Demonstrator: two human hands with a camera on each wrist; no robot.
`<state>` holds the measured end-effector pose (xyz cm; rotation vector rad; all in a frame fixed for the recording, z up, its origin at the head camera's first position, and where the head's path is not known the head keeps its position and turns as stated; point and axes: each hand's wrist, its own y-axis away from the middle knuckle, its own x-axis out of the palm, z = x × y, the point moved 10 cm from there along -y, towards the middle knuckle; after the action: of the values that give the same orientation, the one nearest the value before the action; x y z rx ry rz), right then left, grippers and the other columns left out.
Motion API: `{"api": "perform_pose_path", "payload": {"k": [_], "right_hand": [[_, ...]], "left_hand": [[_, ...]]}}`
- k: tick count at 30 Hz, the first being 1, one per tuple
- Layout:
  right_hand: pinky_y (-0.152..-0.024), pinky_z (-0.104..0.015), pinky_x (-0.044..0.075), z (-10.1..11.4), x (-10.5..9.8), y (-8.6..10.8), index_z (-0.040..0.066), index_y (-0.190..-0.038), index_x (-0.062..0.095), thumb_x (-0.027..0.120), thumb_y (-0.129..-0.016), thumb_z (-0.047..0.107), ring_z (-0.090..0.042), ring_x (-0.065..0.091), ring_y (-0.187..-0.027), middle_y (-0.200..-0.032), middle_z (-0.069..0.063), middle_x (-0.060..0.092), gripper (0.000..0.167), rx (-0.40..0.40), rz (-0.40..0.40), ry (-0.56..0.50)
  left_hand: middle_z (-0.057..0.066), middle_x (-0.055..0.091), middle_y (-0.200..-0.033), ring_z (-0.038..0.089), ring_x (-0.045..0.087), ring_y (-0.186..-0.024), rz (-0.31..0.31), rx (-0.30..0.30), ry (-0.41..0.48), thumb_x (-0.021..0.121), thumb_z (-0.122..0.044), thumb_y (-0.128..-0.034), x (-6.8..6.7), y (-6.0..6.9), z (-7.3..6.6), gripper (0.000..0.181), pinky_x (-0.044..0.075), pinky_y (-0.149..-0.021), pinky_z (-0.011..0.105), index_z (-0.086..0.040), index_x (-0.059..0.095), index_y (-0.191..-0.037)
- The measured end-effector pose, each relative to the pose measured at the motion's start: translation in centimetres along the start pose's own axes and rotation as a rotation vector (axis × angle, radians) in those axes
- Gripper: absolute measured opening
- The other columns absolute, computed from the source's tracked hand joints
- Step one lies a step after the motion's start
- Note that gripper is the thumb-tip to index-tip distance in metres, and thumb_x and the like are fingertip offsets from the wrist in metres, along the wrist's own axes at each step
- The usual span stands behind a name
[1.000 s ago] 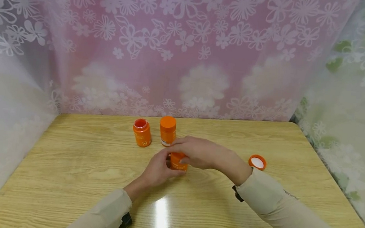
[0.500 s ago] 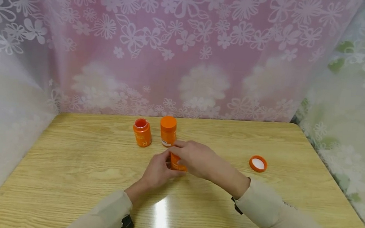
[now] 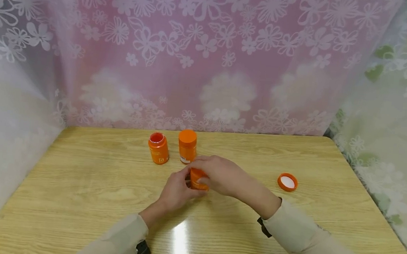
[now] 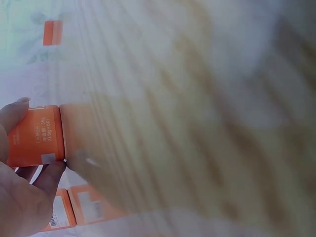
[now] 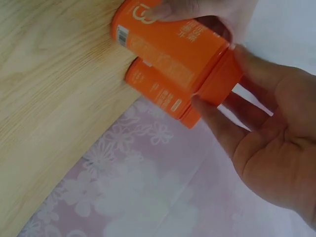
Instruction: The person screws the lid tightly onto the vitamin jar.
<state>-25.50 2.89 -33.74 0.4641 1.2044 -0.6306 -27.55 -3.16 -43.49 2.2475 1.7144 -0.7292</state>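
Note:
Near the middle of the table, my left hand [image 3: 175,190] grips the body of an orange bottle [image 3: 198,179] standing upright, thumb in front. My right hand [image 3: 217,176] comes over its top. In the right wrist view, the thumb and fingers of that hand pinch the orange screw lid [image 5: 223,81], which sits on the bottle. Just behind stands a second orange bottle [image 3: 187,146] with its lid on. An uncapped orange bottle [image 3: 158,150] with a reddish inside is to its left. Much of the held bottle's top is hidden by my right hand in the head view.
A loose orange lid [image 3: 287,182] lies on the right, its white lining facing up. The wooden table [image 3: 84,197] ends at the back against a pink flowered curtain [image 3: 193,81]. Pale cloth hangs along both sides.
My right hand has dipped slightly and shifted its fingers about the lid, its wrist turning a little. My left hand and the bottle it grips have stayed in place.

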Motion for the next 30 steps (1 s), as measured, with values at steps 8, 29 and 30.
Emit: {"api": "perform_pose_path", "payload": {"k": [8, 29, 30], "right_hand": [[-0.092, -0.052, 0.045, -3.1, -1.5, 1.9, 0.024, -0.143, 0.045, 0.065, -0.089, 0.046, -0.028, 0.040, -0.131, -0.149, -0.005, 0.038, 0.062, 0.094, -0.016, 0.034], [-0.104, -0.067, 0.013, -15.0, -5.0, 11.3, 0.017, -0.151, 0.028, 0.053, -0.091, 0.057, -0.047, 0.012, -0.138, -0.156, -0.021, 0.012, 0.077, 0.324, -0.041, 0.230], [-0.104, -0.067, 0.014, -15.5, -4.7, 11.8, 0.017, -0.151, 0.028, 0.052, -0.091, 0.058, -0.048, 0.012, -0.137, -0.156, -0.021, 0.012, 0.077, 0.337, -0.033, 0.218]], "left_hand": [[0.001, 0.063, -0.116, 0.015, 0.058, -0.108, -0.028, -0.034, 0.036, 0.083, -0.023, -0.0753, -0.4, -1.2, -0.3, 0.060, 0.049, -0.090, 0.033, -0.015, 0.054, -0.128], [0.007, 0.059, -0.123, 0.022, 0.058, -0.110, -0.024, -0.061, -0.085, 0.080, -0.023, -0.0787, 1.0, -6.4, -2.0, 0.066, 0.046, -0.095, 0.042, -0.007, 0.045, -0.133], [0.007, 0.059, -0.122, 0.023, 0.058, -0.109, -0.025, -0.058, -0.095, 0.080, -0.023, -0.0791, 1.1, -6.6, -1.9, 0.066, 0.045, -0.094, 0.043, -0.007, 0.045, -0.133]]}}
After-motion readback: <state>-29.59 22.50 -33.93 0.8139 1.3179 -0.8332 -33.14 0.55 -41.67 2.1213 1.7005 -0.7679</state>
